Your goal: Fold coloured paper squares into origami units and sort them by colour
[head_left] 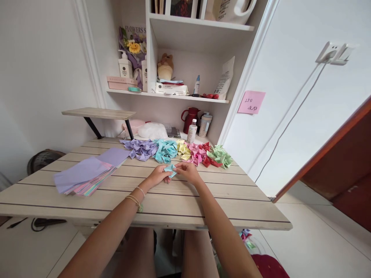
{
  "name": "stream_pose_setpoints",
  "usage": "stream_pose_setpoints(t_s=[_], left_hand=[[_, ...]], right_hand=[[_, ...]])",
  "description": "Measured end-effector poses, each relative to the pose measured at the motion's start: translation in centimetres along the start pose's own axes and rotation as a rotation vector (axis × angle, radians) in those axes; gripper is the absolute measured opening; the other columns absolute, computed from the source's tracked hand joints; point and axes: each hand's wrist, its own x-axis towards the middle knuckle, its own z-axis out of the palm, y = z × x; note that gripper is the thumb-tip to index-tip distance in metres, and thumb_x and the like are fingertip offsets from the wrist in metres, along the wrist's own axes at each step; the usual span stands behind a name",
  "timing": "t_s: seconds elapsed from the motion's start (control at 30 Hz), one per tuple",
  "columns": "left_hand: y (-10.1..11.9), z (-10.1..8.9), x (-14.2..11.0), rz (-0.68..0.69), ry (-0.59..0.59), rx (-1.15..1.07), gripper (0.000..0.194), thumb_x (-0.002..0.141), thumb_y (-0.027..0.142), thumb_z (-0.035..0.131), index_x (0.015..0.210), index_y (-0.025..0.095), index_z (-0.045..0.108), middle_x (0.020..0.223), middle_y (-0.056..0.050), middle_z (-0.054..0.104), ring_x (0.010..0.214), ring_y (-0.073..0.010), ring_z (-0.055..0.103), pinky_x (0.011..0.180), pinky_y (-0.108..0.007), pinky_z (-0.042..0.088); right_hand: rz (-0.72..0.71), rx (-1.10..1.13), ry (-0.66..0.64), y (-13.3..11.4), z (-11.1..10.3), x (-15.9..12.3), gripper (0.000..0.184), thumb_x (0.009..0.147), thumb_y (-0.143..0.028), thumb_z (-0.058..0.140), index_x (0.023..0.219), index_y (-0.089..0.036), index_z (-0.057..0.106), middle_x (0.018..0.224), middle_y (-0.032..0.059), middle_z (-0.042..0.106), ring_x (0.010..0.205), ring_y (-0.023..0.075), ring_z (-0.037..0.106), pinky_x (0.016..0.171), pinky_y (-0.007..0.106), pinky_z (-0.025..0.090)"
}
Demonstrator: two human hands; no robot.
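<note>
Between my two hands is a small folded piece of light blue paper (170, 170), held just above the wooden table (185, 204). My left hand (158, 175) pinches its left side, and my right hand (188, 171) grips the right edge with fingers closed. Behind them runs a row of folded paper pieces in colour groups: purple (142, 148), light blue (165, 150), yellow (182, 149), pink (198, 154), red (213, 162) and green (220, 156). To the left lies a fanned stack of coloured paper sheets (84, 173), purple on top.
A small raised stand (100, 113) is at the table's back left. Behind the row are a clear bottle (192, 131), a red jug (190, 119) and a tumbler (205, 124). Shelves (168, 95) rise above. A pink note (251, 102) is on the right wall.
</note>
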Motion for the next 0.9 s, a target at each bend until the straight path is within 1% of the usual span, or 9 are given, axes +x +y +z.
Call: stream_pose_setpoints(t_s=[0.1,0.17,0.33,0.47,0.57,0.67,0.77,0.83,0.9], left_hand=[[0.1,-0.2,0.1,-0.017,0.041,-0.082,0.019,0.066,0.027,0.066,0.075,0.012,0.06,0.05,0.0,0.059,0.04,-0.0087,0.054,0.04,-0.018,0.038],[0.2,-0.2,0.1,-0.037,0.05,-0.119,0.017,0.065,0.025,0.064,0.074,0.011,0.06,0.05,0.0,0.059,0.039,-0.0078,0.052,0.04,-0.018,0.037],[0.0,-0.3,0.2,-0.078,0.073,-0.15,0.014,0.065,0.02,0.06,0.076,0.011,0.061,0.049,0.001,0.057,0.04,-0.0077,0.051,0.041,-0.017,0.037],[0.1,-0.3,0.2,-0.08,0.058,-0.183,0.019,0.065,0.02,0.059,0.081,0.011,0.062,0.054,-0.001,0.059,0.045,-0.0094,0.054,0.045,-0.019,0.04],[0.6,-0.3,-0.1,0.013,0.039,-0.228,0.024,0.066,0.023,0.061,0.087,0.011,0.064,0.073,-0.006,0.065,0.061,-0.0125,0.061,0.056,-0.022,0.046],[1.1,-0.1,-0.5,0.143,0.038,-0.154,0.032,0.062,0.024,0.07,0.092,0.014,0.065,0.094,-0.007,0.065,0.078,-0.0151,0.061,0.066,-0.024,0.048],[1.3,0.3,-0.7,0.224,0.087,0.026,0.031,0.056,0.025,0.076,0.085,0.014,0.068,0.088,-0.007,0.067,0.077,-0.0163,0.061,0.07,-0.025,0.047],[1.2,0.5,-0.7,0.263,0.146,0.112,0.024,0.058,0.028,0.075,0.076,0.014,0.069,0.081,-0.007,0.069,0.076,-0.0178,0.061,0.073,-0.027,0.047],[1.2,0.5,-0.6,0.273,0.172,0.146,0.02,0.061,0.032,0.073,0.07,0.015,0.069,0.076,-0.007,0.069,0.074,-0.0187,0.061,0.071,-0.028,0.048]], right_hand=[[-0.107,-0.081,-0.079,-0.5,-0.2,-0.2,0.03,0.064,-0.041,0.07,0.085,-0.02,0.072,0.083,0.0048,0.071,0.077,0.0202,0.064,0.072,0.032,0.052],[-0.164,-0.148,-0.102,-0.7,-0.3,-0.2,0.03,0.064,-0.039,0.072,0.088,-0.021,0.072,0.086,0.0051,0.071,0.079,0.021,0.064,0.073,0.033,0.051],[-0.222,-0.198,-0.029,-0.6,-0.2,-0.3,0.018,0.071,-0.037,0.067,0.079,-0.022,0.073,0.08,0.0066,0.071,0.075,0.0219,0.065,0.071,0.035,0.051],[-0.21,-0.184,0.018,-0.4,-0.2,-0.3,0.017,0.071,-0.037,0.067,0.075,-0.022,0.073,0.079,0.0062,0.072,0.074,0.0226,0.066,0.071,0.035,0.051],[-0.186,-0.224,0.027,-0.3,-0.2,-0.3,0.017,0.072,-0.037,0.066,0.074,-0.021,0.073,0.076,0.0057,0.071,0.069,0.0208,0.065,0.067,0.033,0.05],[-0.14,-0.216,0.054,-0.4,-0.2,-0.4,0.019,0.07,-0.038,0.067,0.073,-0.02,0.071,0.07,0.0047,0.071,0.064,0.0185,0.063,0.061,0.03,0.049],[-0.071,-0.161,0.046,-0.6,-0.1,-0.4,0.022,0.067,-0.039,0.068,0.071,-0.018,0.07,0.064,0.0036,0.069,0.059,0.017,0.062,0.054,0.027,0.048],[-0.021,-0.11,0.021,-0.7,0.1,-0.4,0.024,0.065,-0.04,0.068,0.07,-0.017,0.068,0.059,0.0029,0.067,0.055,0.0168,0.062,0.051,0.026,0.048],[0.022,-0.045,0.002,-0.7,0.3,-0.4,0.026,0.063,-0.042,0.069,0.069,-0.016,0.067,0.058,0.0027,0.066,0.054,0.0171,0.063,0.05,0.026,0.048]])
